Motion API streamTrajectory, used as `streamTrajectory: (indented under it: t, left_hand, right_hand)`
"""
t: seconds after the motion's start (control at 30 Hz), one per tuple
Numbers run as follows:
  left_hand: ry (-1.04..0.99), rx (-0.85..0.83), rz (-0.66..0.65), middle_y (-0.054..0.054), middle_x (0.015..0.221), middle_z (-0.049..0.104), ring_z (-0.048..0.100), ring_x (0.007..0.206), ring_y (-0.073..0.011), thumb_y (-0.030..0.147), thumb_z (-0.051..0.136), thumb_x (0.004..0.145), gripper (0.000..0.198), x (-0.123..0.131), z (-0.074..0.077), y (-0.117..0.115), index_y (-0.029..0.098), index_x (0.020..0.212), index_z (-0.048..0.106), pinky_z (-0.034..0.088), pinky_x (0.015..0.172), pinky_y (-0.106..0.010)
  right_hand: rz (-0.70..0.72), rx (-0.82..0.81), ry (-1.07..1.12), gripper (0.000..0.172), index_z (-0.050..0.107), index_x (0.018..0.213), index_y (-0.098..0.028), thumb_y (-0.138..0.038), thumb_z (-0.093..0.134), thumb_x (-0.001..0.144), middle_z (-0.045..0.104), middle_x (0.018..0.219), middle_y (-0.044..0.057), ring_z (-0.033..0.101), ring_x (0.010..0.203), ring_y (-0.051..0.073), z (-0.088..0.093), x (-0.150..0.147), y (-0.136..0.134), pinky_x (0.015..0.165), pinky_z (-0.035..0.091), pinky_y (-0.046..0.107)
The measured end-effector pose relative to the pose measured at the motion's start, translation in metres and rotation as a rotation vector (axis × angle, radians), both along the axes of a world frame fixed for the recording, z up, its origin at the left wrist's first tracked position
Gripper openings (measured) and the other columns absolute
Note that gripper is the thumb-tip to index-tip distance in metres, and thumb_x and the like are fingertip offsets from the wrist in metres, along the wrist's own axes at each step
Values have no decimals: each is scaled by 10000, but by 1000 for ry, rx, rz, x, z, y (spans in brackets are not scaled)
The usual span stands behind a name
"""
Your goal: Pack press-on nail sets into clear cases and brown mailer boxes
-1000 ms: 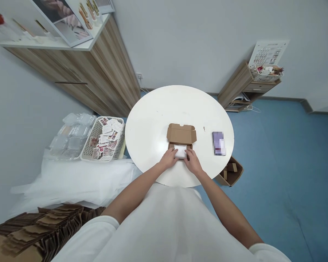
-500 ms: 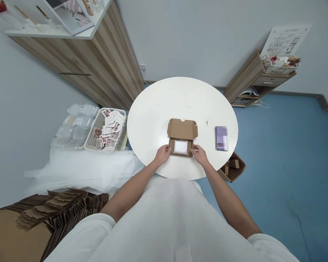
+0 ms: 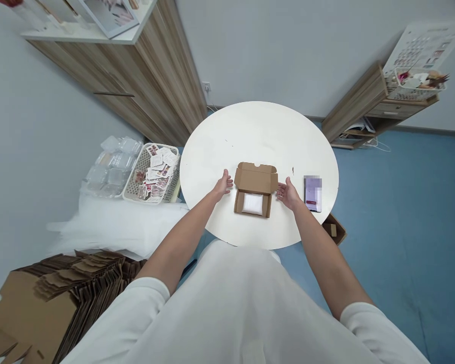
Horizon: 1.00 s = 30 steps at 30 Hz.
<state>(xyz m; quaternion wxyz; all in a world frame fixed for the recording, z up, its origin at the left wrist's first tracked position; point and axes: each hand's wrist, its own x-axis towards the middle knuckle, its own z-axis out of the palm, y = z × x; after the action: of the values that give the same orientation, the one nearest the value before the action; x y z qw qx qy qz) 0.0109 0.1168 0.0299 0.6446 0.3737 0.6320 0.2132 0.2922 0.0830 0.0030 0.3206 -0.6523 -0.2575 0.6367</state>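
Observation:
A small brown cardboard box [image 3: 256, 178] lies on the round white table with its lid folded back, away from me. Inside it rests a white wrapped packet [image 3: 253, 204]. My left hand [image 3: 223, 185] hovers just left of the lid, fingers spread and holding nothing. On the other side, my right hand [image 3: 287, 193] is by the lid's right flap, its fingers apart; whether the fingertips touch the flap I cannot tell.
A phone [image 3: 313, 194] lies on the table [image 3: 265, 131] at the right. Beside the table's left edge stands a white basket [image 3: 131, 182] of cards, with clear plastic boxes [image 3: 111, 169] by it. Flattened cardboard boxes [image 3: 38, 308] are stacked at lower left. An open carton [image 3: 337, 230] sits below right.
Both hands have let go of the box's side walls and moved outward and farther forward, up beside the lid. The box stays on the table, lid still back. My view has shifted slightly.

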Motion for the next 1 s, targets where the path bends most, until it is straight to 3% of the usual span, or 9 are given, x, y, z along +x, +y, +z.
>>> streamTrajectory:
  t: [0.13, 0.23, 0.37, 0.5, 0.67, 0.8, 1.0]
  left_hand:
    - [-15, -24, -70, -129, 1292, 467, 488, 1122, -255, 726, 117, 755, 823, 6, 4, 5, 145, 1264, 402, 441, 800, -327]
    - [-39, 17, -89, -130, 1296, 463, 489, 1123, -254, 699, 120, 779, 800, 12, 7, 5, 134, 1280, 386, 433, 814, -323]
    - [-92, 97, -64, -126, 1332, 420, 457, 1159, -253, 666, 134, 806, 764, 17, 12, 5, 135, 1309, 351, 422, 848, -326]
    - [-160, 98, -60, -98, 1333, 417, 440, 1177, -248, 673, -8, 783, 803, 15, 15, 2, 189, 1346, 301, 428, 858, -331]
    - [-217, 88, -125, -76, 1358, 381, 418, 1200, -245, 685, -116, 731, 850, 4, 17, -6, 256, 1370, 245, 449, 840, -330]
    - [-176, 97, -226, -74, 1352, 387, 451, 1171, -244, 697, -159, 694, 913, -3, 20, -12, 260, 1354, 295, 451, 836, -325]
    - [-228, 118, -263, -54, 1381, 351, 402, 1214, -253, 718, -44, 732, 826, -10, 18, -17, 289, 1337, 318, 429, 863, -355]
  right_hand:
    - [113, 19, 18, 651, 594, 975, -206, -690, 209, 769, 607, 839, 42, 534, 638, 130, 7, -7, 9, 532, 443, 229]
    - [151, 83, -13, 637, 588, 1028, -225, -674, 209, 782, 613, 1003, 37, 557, 766, 145, 18, -9, 13, 587, 453, 231]
    - [217, 174, -27, 605, 487, 1199, -283, -627, 165, 820, 496, 1274, -6, 538, 999, 172, 36, -10, 12, 736, 465, 268]
    - [209, 199, -6, 603, 356, 1309, -288, -604, 158, 835, 411, 1357, 15, 514, 1080, 188, 45, -12, 4, 832, 449, 309]
    - [181, 178, 72, 608, 338, 1321, -289, -609, 160, 835, 402, 1356, 42, 534, 1074, 202, 44, -12, -10, 858, 450, 341]
    - [184, 180, 21, 592, 393, 1292, -276, -595, 180, 842, 438, 1315, 51, 534, 1086, 196, 45, -14, -20, 875, 446, 320]
    - [274, 135, -46, 544, 364, 1310, -286, -551, 313, 838, 508, 1247, 43, 527, 1101, 196, 55, -16, -24, 877, 439, 299]
